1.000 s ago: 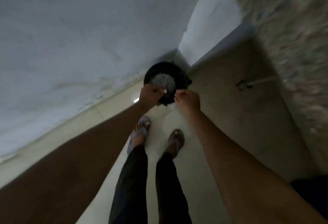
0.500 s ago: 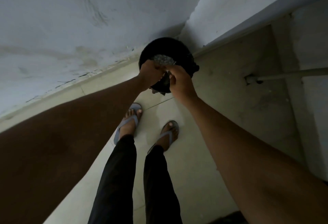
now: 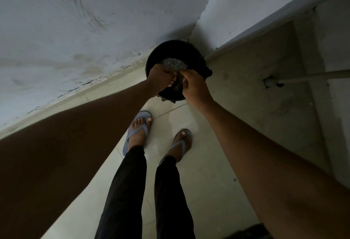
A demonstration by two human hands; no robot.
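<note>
Just short of the wall corner [image 3: 191,30], a round black pot [image 3: 176,51] is held above the pale tiled floor [image 3: 204,163], its far rim near the grey plaster, with open room toward the feet in grey flip-flops [image 3: 132,136]. Inside it lies a crumpled grey wad [image 3: 173,64]. The left hand [image 3: 161,79] has its grip curled over the pot's near rim. The right hand [image 3: 195,85] pinches the wad's edge with bent fingers.

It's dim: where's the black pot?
Head view, upper middle: the black pot is by the wall corner behind the left hand and right hand holding a grey wad.
</note>
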